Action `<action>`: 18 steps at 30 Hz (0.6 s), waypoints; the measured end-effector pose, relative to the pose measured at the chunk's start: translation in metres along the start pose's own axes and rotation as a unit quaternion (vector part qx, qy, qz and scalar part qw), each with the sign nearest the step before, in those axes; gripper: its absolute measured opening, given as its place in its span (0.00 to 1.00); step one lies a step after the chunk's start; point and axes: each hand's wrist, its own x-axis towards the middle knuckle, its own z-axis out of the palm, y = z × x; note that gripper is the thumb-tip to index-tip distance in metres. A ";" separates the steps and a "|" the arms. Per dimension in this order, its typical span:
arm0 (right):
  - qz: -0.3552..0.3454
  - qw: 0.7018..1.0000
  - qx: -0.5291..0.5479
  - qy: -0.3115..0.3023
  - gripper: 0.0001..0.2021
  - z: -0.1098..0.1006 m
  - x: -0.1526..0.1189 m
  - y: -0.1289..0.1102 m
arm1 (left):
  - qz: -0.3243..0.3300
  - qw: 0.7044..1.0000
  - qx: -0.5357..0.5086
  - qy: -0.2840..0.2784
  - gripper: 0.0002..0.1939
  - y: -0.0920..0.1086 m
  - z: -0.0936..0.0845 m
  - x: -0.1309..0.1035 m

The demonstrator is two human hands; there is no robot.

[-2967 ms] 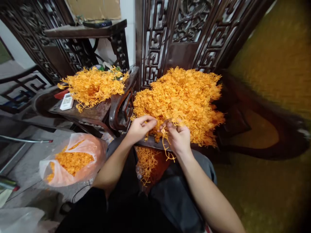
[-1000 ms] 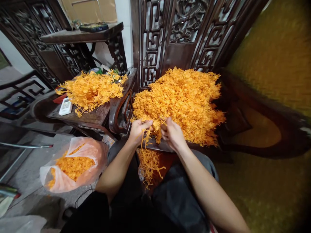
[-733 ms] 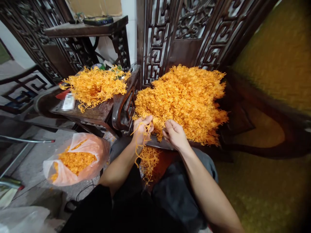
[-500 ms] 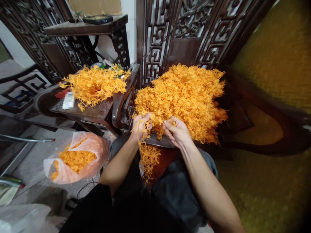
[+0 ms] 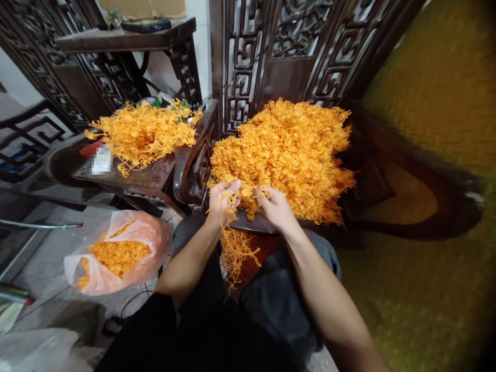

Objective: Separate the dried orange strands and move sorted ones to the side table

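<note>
My left hand (image 5: 222, 201) is closed around a bunch of thin orange branching sprigs (image 5: 235, 253), whose strands hang down over my lap. Close by on the right, my right hand (image 5: 274, 205) pinches a strand between thumb and fingertips, and a thin strand stretches across the gap between both hands. Just behind them a large heap of orange sprigs (image 5: 287, 155) rests on a dark wooden chair seat (image 5: 258, 223). Whether the sprigs are plastic or plant I cannot tell.
At the left, a smaller orange pile (image 5: 147, 134) lies on a dark wooden side table (image 5: 151, 181). An open plastic bag (image 5: 160, 243) with small orange pieces stands on the floor. A higher table (image 5: 116, 44) carries a phone (image 5: 145, 26). Carved wooden panels (image 5: 287, 67) rise behind.
My right hand has moved slightly left and closer to my left hand. The hanging strands have swung a little, one now sticking out to the right. The whole view has shifted slightly.
</note>
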 end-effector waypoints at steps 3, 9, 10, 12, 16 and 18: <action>-0.031 0.990 -0.137 0.002 0.21 -0.011 -0.001 -0.003 | -0.017 1.000 -0.010 -0.013 0.25 -0.001 0.000 -0.001; -0.031 0.978 -0.205 0.034 0.13 -0.039 -0.001 -0.002 | -0.136 0.983 0.015 -0.124 0.23 0.019 -0.001 -0.007; -0.023 0.978 -0.197 0.062 0.14 -0.047 0.000 0.001 | -0.166 0.972 0.009 -0.165 0.23 0.028 -0.001 -0.009; 0.003 0.980 -0.140 0.139 0.17 -0.063 0.001 0.008 | -0.195 0.956 0.000 -0.220 0.24 0.045 -0.003 -0.014; 0.022 0.982 0.041 0.181 0.23 -0.069 0.002 0.010 | -0.145 0.969 0.077 -0.186 0.26 0.048 -0.005 -0.013; 0.022 0.988 0.080 0.130 0.26 -0.058 0.001 0.004 | -0.106 0.975 0.134 -0.141 0.25 0.033 -0.005 -0.008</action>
